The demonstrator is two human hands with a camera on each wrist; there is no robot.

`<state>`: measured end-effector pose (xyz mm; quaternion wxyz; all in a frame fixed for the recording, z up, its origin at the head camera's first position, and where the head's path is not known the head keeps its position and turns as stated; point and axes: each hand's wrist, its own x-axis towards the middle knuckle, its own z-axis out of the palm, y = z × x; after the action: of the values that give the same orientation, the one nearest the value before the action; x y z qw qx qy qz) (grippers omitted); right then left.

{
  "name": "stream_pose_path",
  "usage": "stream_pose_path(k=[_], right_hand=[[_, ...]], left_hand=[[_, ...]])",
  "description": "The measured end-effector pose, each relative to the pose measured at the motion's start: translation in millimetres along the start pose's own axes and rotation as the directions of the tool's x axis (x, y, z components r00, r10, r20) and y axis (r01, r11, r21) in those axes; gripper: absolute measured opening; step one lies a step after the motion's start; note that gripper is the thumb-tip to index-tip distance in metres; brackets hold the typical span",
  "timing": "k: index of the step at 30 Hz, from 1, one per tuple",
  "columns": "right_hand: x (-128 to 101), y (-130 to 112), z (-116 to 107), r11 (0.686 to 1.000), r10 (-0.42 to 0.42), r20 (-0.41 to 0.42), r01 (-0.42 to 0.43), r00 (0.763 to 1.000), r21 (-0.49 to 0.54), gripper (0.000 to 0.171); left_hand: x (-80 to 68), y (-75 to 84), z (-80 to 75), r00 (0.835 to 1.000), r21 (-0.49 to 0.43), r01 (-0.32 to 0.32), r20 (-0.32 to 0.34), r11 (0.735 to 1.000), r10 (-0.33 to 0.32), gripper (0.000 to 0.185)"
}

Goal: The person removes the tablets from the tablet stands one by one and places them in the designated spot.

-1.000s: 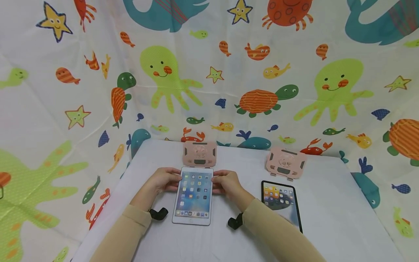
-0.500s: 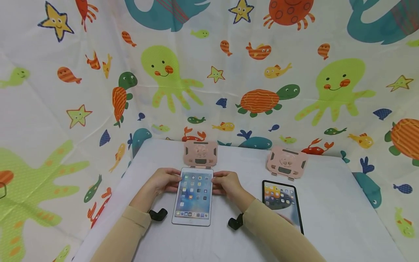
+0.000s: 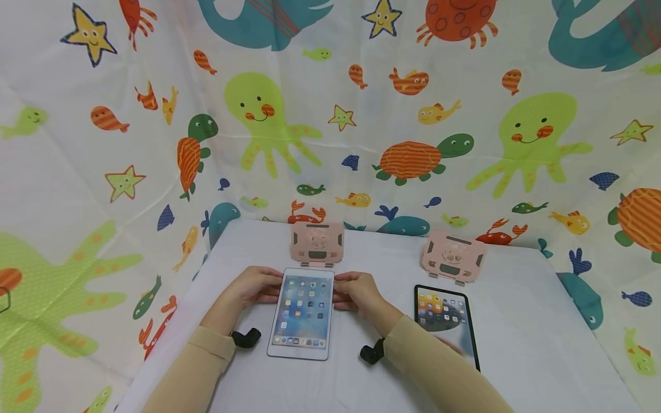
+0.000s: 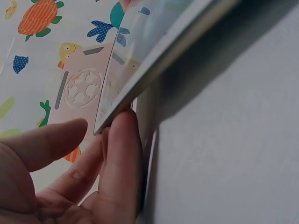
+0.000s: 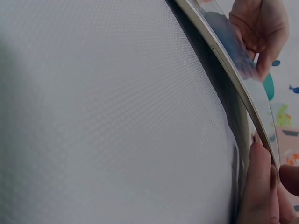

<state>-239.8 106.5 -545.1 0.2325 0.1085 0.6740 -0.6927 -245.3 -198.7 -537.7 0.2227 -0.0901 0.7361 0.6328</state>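
A white tablet [image 3: 302, 312] with a lit home screen lies in front of me, its far end raised a little off the white table [image 3: 361, 378]. My left hand [image 3: 254, 285] grips its left edge near the top, fingers curled under it [image 4: 119, 154]. My right hand [image 3: 357, 291] grips the right edge the same way [image 5: 261, 186]. In both wrist views the tablet's edge [image 4: 154, 65] [image 5: 238, 79] stands clear of the cloth. Just beyond the tablet stands a pink folding stand [image 3: 317, 243].
A second, black-framed tablet [image 3: 443, 318] lies flat at the right, partly hidden by my right sleeve. A second pink stand [image 3: 453, 256] stands behind it. A curtain printed with sea animals [image 3: 330, 115] closes in the table on three sides.
The white tablet has moved slightly toward me and away from the pink stand, its far edge lifted between both hands. The black tablet and both stands have not moved.
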Motion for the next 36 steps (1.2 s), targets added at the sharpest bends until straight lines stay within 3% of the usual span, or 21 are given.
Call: stream_pose_path(k=[9, 22, 36], right_hand=[[-1.1, 0.9, 0.2, 1.0, -0.009, -0.014, 0.008, 1.0, -0.024, 0.033], [0.2, 1.2, 1.0, 1.0, -0.022, -0.024, 0.022, 0.999, 0.018, 0.036], [0.4, -0.5, -3.8, 0.999, 0.037, -0.025, -0.036, 0.999, 0.032, 0.038]], left_hand=[[0.2, -0.1, -4.5, 1.0, -0.001, 0.01, -0.005, 1.0, -0.01, 0.036], [-1.7, -0.6, -6.1, 0.999, -0.008, 0.026, -0.032, 1.0, -0.027, 0.042], [-1.0, -4.3, -10.0, 0.997, -0.044, 0.043, -0.055, 0.998, -0.046, 0.044]])
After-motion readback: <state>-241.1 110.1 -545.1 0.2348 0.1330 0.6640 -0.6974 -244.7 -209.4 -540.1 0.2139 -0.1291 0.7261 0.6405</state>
